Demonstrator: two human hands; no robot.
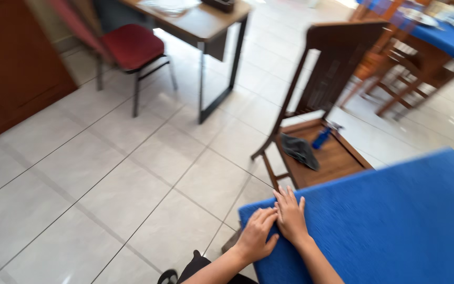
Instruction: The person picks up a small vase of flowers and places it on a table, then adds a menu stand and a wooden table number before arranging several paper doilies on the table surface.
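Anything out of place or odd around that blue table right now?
A dark cloth and a small blue bottle lie on the wooden chair seat, an odd spot. Both hands rest flat on the blue cloth's corner.

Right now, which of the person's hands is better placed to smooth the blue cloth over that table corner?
Probably the left hand: it lies right at the corner edge of the blue tablecloth, fingers curling over it. The right hand rests flat just inside, atop the cloth, better suited to hold it down.

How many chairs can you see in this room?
At least 3: a red-cushioned chair by the desk, a wooden chair beside the blue tablecloth, and wooden ones at the far table, blurred, perhaps more.
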